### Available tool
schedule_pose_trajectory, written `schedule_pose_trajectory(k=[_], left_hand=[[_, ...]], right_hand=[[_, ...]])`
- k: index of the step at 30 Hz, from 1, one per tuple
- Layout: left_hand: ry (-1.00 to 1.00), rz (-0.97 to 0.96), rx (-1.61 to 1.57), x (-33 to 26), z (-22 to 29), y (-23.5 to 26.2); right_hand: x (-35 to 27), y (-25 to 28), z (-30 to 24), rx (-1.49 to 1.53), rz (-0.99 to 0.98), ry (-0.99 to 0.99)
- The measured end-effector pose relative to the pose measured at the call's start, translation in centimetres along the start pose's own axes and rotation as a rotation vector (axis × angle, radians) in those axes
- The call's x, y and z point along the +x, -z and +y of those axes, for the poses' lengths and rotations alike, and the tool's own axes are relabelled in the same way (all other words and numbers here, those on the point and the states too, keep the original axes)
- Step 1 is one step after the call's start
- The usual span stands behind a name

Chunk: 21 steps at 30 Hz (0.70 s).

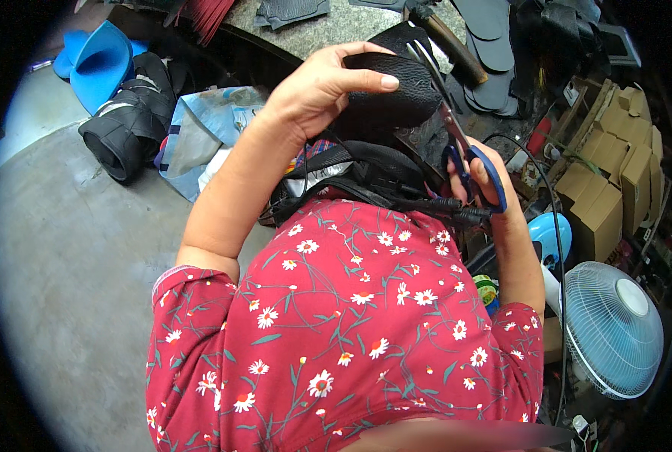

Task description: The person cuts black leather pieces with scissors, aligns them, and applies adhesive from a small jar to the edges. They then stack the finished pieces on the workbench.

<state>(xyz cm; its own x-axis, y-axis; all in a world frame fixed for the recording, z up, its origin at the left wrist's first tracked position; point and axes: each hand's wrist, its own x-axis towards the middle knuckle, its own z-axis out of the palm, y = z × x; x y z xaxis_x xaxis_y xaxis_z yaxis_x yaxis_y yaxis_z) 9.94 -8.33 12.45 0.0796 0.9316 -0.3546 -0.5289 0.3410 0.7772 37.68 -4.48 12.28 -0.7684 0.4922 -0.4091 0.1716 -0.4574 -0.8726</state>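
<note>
Nearest the camera is the person's red flowered blouse (351, 331), with both forearms rising from it toward the work. The right hand (480, 179) has its grip closed through the blue loops of a pair of scissors (456, 135); the fingers are threaded in the handles, and the blades run up and left with their tips parted just a little at the edge of the piece. The left hand (322, 89) holds a black textured rubber piece (396, 90) up in the air, above the lap and in front of the grey desk (328, 32), with the fingers curled over its top edge and the thumb apparently underneath.

The piece looks light and flexible rather than stiff: it curves under the fingers, and its grained surface should give a sure, non-slip hold. It seems tough, not fragile. The best hold looks to be along the long edge away from the blades, close enough to the cut to stop the sheet flopping.

Farther off, dark sole-shaped cutouts (490, 53) lie on the desk, cardboard boxes (611, 177) stand to the right, and blue sandals (98, 56) sit on the floor at the left.
</note>
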Motion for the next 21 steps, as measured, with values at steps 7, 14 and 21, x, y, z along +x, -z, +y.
schedule_pose_trajectory(k=[7,14,21], left_hand=[[-0.171,0.104,-0.010,0.1,-0.3,-1.0],[-0.203,0.076,0.087,-0.4,0.0,-1.8],[-0.268,0.082,0.146,-0.2,-0.1,-1.0]], right_hand=[[0.7,-0.6,-0.4,-0.032,-0.082,0.058],[0.9,-0.6,-1.0,-0.075,-0.130,0.082],[0.1,-0.2,-0.4,-0.073,-0.095,0.003]])
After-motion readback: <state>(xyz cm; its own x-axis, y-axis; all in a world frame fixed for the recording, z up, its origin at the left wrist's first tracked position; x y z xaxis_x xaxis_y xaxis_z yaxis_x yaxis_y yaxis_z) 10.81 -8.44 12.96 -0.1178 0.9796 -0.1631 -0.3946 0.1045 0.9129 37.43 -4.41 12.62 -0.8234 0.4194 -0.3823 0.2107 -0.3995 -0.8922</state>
